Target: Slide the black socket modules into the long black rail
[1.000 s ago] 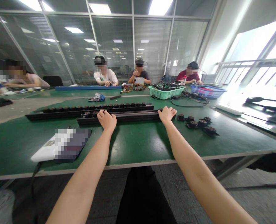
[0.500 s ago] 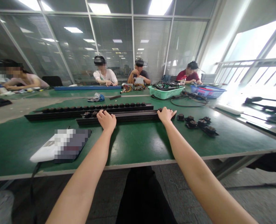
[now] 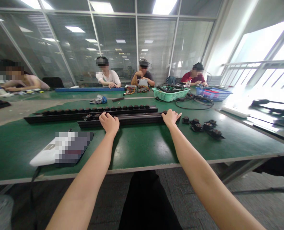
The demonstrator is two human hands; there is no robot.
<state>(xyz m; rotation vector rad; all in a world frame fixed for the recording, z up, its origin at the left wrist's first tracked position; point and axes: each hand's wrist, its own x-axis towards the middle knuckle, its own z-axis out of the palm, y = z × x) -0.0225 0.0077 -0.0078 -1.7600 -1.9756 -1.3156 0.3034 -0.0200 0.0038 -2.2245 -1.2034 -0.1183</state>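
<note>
A long black rail point(image 3: 139, 119) lies lengthwise before me on the green table. My left hand point(image 3: 109, 122) is closed over its left part, fingertips curled on the top, beside a few small round black modules point(image 3: 92, 117) seated at that end. At the right end, my right hand point(image 3: 171, 117) grips the rail, its little finger sticking out. A dark piece point(image 3: 164, 112) shows partly at the right hand's fingers; the rest of it is hidden. Behind lies a second black rail point(image 3: 48, 118) with a row of several such modules point(image 3: 101, 109) along it.
Several loose black modules point(image 3: 208, 126) lie right of my right hand. A white device point(image 3: 43, 153) and a dark pouch sit front left. Farther back are a grey-blue glove point(image 3: 98, 99), a green basket point(image 3: 170, 95), a blue basket point(image 3: 214, 94), cables point(image 3: 197, 103) and several seated people.
Both hands keep their places on the rail with almost no visible movement. The view has shifted very slightly.
</note>
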